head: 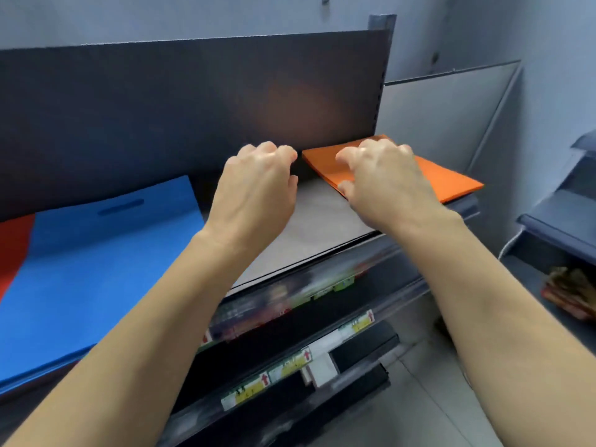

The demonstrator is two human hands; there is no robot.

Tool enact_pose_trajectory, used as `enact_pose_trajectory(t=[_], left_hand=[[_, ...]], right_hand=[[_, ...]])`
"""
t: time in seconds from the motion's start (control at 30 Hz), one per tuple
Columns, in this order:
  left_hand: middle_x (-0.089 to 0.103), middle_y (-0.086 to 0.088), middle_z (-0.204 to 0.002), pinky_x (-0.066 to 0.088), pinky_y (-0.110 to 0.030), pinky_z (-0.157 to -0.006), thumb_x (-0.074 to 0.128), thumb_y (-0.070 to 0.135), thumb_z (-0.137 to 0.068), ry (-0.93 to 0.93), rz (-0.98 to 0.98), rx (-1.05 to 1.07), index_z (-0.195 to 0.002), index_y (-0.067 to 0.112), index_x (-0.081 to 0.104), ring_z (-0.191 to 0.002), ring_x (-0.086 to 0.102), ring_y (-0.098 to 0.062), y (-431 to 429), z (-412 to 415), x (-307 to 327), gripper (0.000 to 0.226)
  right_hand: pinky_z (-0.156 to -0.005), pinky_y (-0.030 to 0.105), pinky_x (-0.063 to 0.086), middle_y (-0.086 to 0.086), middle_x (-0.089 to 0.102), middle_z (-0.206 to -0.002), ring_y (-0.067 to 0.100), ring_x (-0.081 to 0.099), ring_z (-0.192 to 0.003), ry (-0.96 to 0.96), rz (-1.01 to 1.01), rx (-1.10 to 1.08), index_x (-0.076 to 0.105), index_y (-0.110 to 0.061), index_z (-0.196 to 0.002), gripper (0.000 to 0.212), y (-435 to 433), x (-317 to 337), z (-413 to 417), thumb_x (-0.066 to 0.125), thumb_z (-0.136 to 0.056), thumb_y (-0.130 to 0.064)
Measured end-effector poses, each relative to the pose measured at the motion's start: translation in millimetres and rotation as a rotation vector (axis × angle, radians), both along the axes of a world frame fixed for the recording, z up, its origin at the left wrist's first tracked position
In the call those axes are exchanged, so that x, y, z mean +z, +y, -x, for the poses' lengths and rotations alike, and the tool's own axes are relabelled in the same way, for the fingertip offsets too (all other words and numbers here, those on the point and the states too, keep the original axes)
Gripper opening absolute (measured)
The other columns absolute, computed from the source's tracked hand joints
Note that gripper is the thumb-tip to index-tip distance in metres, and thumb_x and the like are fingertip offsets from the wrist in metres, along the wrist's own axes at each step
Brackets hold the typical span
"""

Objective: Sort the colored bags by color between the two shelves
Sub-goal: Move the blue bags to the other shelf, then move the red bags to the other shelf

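An orange bag [451, 179] lies flat at the right end of the top shelf [309, 233]. My right hand [383, 179] rests on its left part, fingers bent over the bag, thumb at its near edge. My left hand [258, 188] hovers just left of the orange bag with its fingers loosely curled and nothing in them. A blue bag [96, 269] with a slot handle lies flat on the left part of the shelf. A red bag [13, 243] shows beneath it at the far left edge.
A dark back panel [193, 101] rises behind the shelf. Lower shelves with yellow and green price labels [251, 388] run below. A second dark shelf unit [561, 221] stands at the right, with a reddish pack on a lower level.
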State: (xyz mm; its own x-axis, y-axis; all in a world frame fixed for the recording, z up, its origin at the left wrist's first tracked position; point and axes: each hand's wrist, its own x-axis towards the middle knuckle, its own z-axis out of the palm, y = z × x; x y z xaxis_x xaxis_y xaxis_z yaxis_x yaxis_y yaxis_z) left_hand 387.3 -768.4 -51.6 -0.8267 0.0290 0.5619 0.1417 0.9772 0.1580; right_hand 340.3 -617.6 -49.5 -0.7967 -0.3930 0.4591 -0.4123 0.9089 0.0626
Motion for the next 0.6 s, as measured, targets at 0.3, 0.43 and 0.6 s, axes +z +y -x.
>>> enact_pose_trajectory(t=[0.3, 0.43, 0.6], left_hand=[[0.066, -0.015, -0.093, 0.049, -0.047, -0.074, 0.048, 0.013, -0.082, 0.147, 0.136, -0.237, -0.098, 0.004, 0.066, -0.084, 0.057, -0.037, 183, 58, 24, 0.026], [0.066, -0.014, -0.091, 0.049, -0.046, -0.075, 0.053, 0.009, -0.083, 0.19, 0.136, -0.385, -0.097, 0.005, 0.066, -0.083, 0.057, -0.037, 278, 87, 26, 0.02], [0.066, -0.013, -0.098, 0.044, -0.042, -0.075, 0.054, 0.007, -0.086, 0.193, 0.101, -0.598, -0.103, 0.007, 0.065, -0.091, 0.056, -0.037, 396, 113, 25, 0.021]], right_hand=[[-0.088, 0.038, 0.033, 0.011, 0.057, -0.112, 0.031, 0.049, -0.108, 0.125, 0.006, -0.248, 0.055, -0.014, -0.12, 0.031, 197, 27, 15, 0.05, -0.094, -0.029], [-0.089, 0.039, 0.034, 0.013, 0.058, -0.112, 0.032, 0.049, -0.108, 0.104, -0.022, -0.449, 0.056, -0.014, -0.12, 0.032, 295, 30, 14, 0.052, -0.093, -0.031], [-0.089, 0.04, 0.035, 0.014, 0.058, -0.114, 0.034, 0.049, -0.11, 0.062, -0.042, -0.699, 0.056, -0.015, -0.121, 0.033, 402, 30, 2, 0.055, -0.091, -0.03]])
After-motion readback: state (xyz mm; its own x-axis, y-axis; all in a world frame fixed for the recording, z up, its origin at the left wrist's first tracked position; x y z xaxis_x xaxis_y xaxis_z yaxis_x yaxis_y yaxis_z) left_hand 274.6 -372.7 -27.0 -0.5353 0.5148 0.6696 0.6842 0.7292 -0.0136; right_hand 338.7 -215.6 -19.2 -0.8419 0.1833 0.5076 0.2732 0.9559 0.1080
